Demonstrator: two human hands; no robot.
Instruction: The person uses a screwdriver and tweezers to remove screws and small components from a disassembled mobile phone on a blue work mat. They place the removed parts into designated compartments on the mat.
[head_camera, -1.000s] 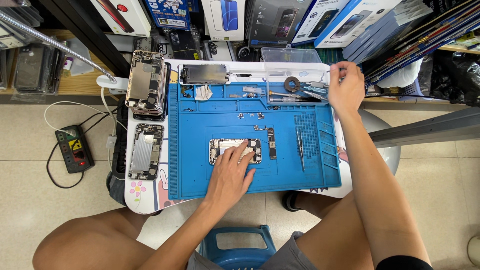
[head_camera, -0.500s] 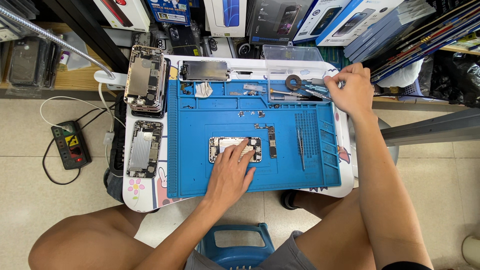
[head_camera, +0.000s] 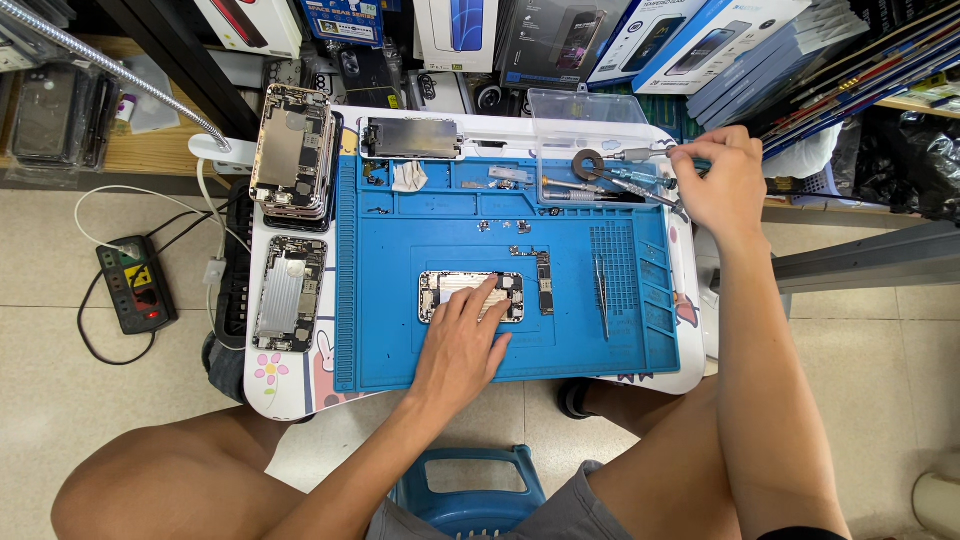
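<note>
Two hands: left hand (head_camera: 462, 345) fingers flat on opened phone (head_camera: 470, 296), right hand (head_camera: 718, 180) fingers gripping screwdriver (head_camera: 640, 154)

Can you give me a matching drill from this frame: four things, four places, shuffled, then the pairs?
Things:
1. left hand
2. right hand
3. tweezers
4. power strip

Places:
A. on the floor, left of the table
B. at the screwdrivers by the mat's far right corner
C. on the opened phone at the middle of the blue mat
D. lying on the mat, right of the phone

Pairs: 1-C, 2-B, 3-D, 4-A
</note>
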